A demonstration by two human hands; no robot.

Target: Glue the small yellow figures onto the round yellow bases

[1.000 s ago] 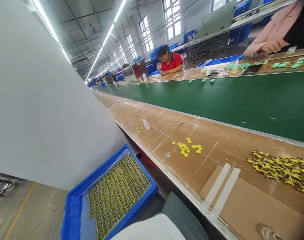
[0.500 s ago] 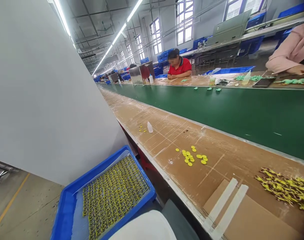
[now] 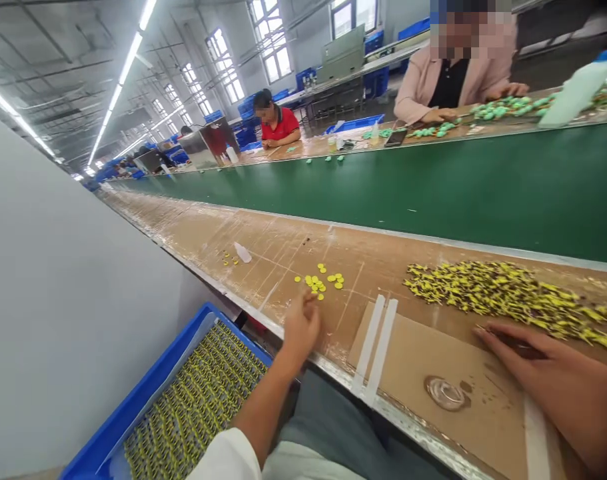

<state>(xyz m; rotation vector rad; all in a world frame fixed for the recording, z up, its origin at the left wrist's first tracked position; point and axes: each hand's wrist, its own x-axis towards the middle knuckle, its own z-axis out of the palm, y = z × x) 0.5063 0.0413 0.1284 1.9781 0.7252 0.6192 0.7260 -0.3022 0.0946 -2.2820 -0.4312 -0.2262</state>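
My left hand (image 3: 303, 321) reaches over the bench beside several yellow discs (image 3: 314, 283); its fingers are curled together near the closest discs, and what they hold, if anything, is hidden. At the right, my right hand (image 3: 543, 373) is over the cardboard's far right part, thumb and forefinger pinched on something too small to name. Just beyond it lies a long heap of yellow and dark brown pieces (image 3: 503, 297). Between my hands, a cardboard sheet (image 3: 423, 347) with white tape strips bears a round smear of clear wet stuff (image 3: 446, 393).
A blue tray (image 3: 148, 373) with rows of yellow-and-dark pieces stands at the lower left. A small white bottle (image 3: 242, 252) lies on the bench. Beyond the green belt (image 3: 408, 193), two people sit, one with green pieces and a large bottle (image 3: 578, 93).
The view has swung right. Both my hands have come into sight, along with more of the heap, the smear on the cardboard and the person in pink.
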